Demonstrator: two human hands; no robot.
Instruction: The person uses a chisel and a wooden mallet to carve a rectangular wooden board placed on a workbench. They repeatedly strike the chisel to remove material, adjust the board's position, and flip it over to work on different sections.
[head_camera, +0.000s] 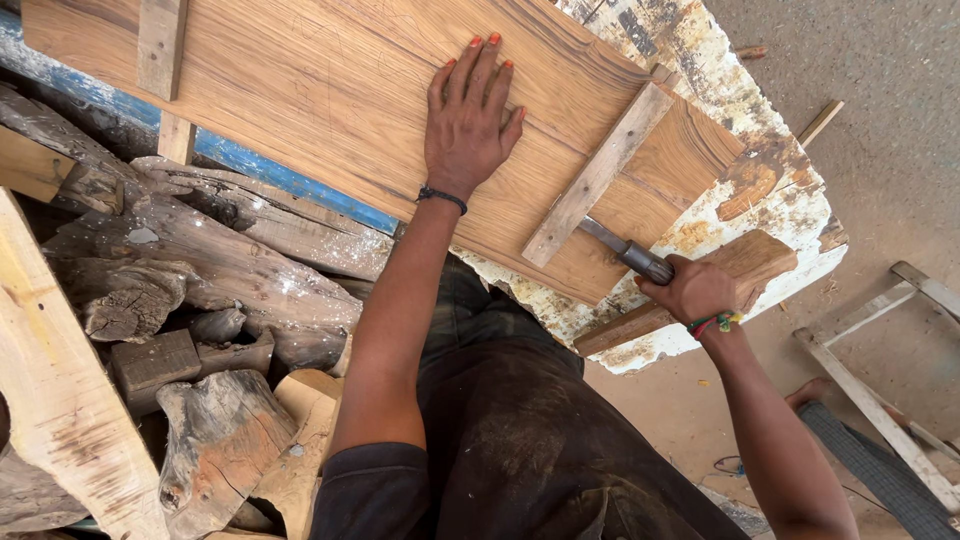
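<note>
Dark dusty trousers (520, 440) and a dark sleeve (365, 495) nearest the lens, at six o'clock. Up from there, left hand (470, 125) pressed flat and released on the wooden panel (330, 90), fingers spread and pointing toward twelve o'clock, nails painted orange, a black wristband (442, 197) at the wrist. Right hand (693, 290) at four o'clock from the left, clenched around the grey metal handle of a chisel (630, 255), a red, yellow and green bracelet (714, 323) on that wrist. Chisel blade slanting toward ten o'clock, its tip touching the lower end of a pale wooden batten (598, 175) lying diagonally across the panel. Cannot tell whether the blade tip sits under the batten or only against it.

Panel itself lying across a worn bench top (790, 215) with flaking white and rust-coloured paint, reaching from nine o'clock to three o'clock across the upper frame. Second batten (160, 50) crossing the panel near eleven o'clock, poking out past the lower edge. Short wooden block (745, 262) on the bench just beside the right hand, at three o'clock from it. Blue painted edge (290, 180) showing below the panel at nine o'clock from the left wrist.

Farther out at eight o'clock, a heap of weathered logs and offcuts (200, 290), with a pale plank (60, 400) leaning along the left border. At four o'clock, a pale wooden frame (870, 400) on the sandy ground (890, 130), and a thin stick (820, 122) at two o'clock.
</note>
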